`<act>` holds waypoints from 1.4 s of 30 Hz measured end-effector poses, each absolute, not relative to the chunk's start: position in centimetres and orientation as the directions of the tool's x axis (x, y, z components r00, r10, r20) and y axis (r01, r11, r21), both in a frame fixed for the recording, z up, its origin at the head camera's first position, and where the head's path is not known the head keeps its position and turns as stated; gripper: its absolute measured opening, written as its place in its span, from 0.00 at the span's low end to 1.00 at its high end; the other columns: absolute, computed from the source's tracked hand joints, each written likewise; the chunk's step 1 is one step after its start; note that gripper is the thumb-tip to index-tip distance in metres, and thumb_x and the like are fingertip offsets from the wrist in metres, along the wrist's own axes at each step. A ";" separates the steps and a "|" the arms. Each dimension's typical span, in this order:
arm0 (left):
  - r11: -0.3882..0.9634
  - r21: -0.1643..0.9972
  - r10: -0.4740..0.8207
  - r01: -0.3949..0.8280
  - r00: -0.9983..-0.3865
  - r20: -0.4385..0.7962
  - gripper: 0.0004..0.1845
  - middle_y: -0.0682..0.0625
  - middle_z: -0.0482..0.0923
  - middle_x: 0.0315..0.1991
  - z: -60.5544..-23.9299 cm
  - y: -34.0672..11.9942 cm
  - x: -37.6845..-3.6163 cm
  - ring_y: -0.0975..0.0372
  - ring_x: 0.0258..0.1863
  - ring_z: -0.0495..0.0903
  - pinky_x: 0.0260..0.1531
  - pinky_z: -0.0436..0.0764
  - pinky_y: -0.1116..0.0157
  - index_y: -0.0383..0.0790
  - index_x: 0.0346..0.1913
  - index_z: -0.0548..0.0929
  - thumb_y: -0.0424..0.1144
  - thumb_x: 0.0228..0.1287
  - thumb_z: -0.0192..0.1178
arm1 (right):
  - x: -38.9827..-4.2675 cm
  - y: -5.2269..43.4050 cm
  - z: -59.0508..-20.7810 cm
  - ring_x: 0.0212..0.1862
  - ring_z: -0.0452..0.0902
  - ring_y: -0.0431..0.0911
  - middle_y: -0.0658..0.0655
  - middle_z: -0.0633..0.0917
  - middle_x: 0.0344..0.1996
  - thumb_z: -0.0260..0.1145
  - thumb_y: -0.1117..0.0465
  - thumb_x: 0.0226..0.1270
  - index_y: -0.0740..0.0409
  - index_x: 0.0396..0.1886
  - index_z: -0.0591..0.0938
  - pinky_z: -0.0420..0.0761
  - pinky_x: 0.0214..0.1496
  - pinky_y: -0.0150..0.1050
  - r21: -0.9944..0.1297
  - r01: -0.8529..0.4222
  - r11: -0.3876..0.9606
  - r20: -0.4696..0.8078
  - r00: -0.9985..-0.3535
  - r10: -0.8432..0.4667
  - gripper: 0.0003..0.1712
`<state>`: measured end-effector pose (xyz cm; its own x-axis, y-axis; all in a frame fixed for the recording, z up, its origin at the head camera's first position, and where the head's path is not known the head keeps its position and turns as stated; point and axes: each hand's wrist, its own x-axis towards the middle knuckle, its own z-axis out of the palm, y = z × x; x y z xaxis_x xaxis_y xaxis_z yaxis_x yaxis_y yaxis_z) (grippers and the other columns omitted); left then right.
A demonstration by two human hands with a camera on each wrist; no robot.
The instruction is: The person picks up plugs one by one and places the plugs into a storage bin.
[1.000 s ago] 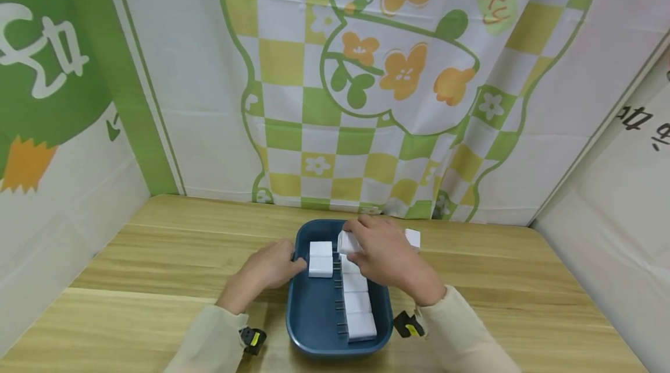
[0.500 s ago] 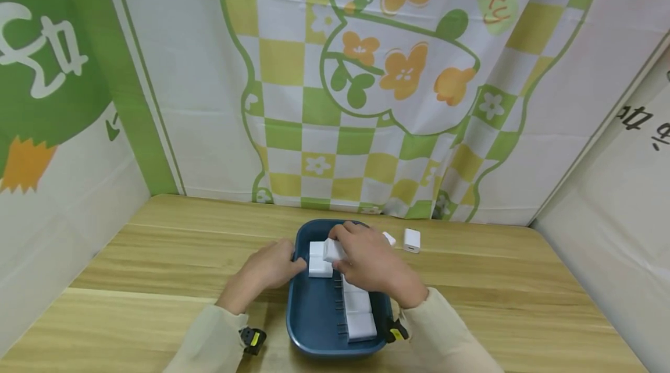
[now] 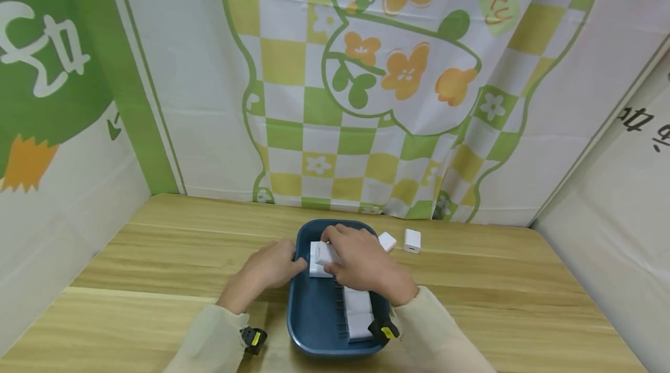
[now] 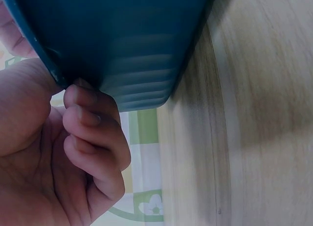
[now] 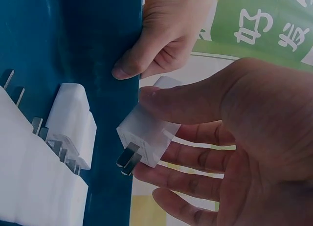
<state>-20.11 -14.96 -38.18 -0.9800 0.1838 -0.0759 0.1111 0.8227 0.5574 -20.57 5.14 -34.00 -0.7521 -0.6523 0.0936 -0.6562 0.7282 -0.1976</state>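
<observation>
My left hand grips the left rim of a dark blue plastic bin, thumb over the edge and curled fingers against the outside wall. Above the bin, my right hand pinches a white charger plug between thumb and fingers. Its two metal prongs point away from the palm in the right wrist view. Beneath it in the head view, a pair of white chargers lies along the bin's left side. A row of chargers lines the right side, prongs facing left; my right hand hides its far end.
Two more white chargers lie on the wooden table behind the bin's right side: one tilted charger near the rim, another charger farther right. A patterned curtain hangs at the table's back edge.
My right hand has moved left across the bin with the charger, from over the right row to over the left pair. The left hand stays on the rim.
</observation>
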 end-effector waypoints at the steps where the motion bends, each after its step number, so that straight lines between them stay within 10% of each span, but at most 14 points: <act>1: 0.822 0.558 0.183 0.110 -0.980 -0.076 0.18 0.54 0.64 0.15 -38.2 -15.0 -20.1 0.62 0.15 0.65 0.17 0.61 0.66 0.45 0.17 0.70 0.39 0.65 0.60 | -20.6 5.1 -34.1 0.35 0.74 0.44 0.53 0.82 0.46 0.71 0.54 0.68 0.56 0.60 0.78 0.77 0.41 0.43 -0.195 -0.655 0.730 0.089 -0.753 -0.652 0.24; 42: 0.826 0.557 0.177 0.092 -0.979 -0.101 0.17 0.53 0.65 0.15 -38.1 -15.0 -20.2 0.61 0.15 0.65 0.17 0.61 0.66 0.43 0.19 0.72 0.41 0.66 0.60 | -20.8 2.9 -36.8 0.36 0.76 0.42 0.50 0.83 0.39 0.82 0.53 0.53 0.49 0.48 0.85 0.78 0.42 0.40 -0.058 -0.675 0.736 -0.062 -0.733 -0.677 0.23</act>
<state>-20.25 -15.04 -38.14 -0.9790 0.1772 -0.1010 0.0920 0.8257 0.5566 -20.79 2.93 -36.80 -0.7330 -0.6774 -0.0617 -0.6749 0.7356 -0.0578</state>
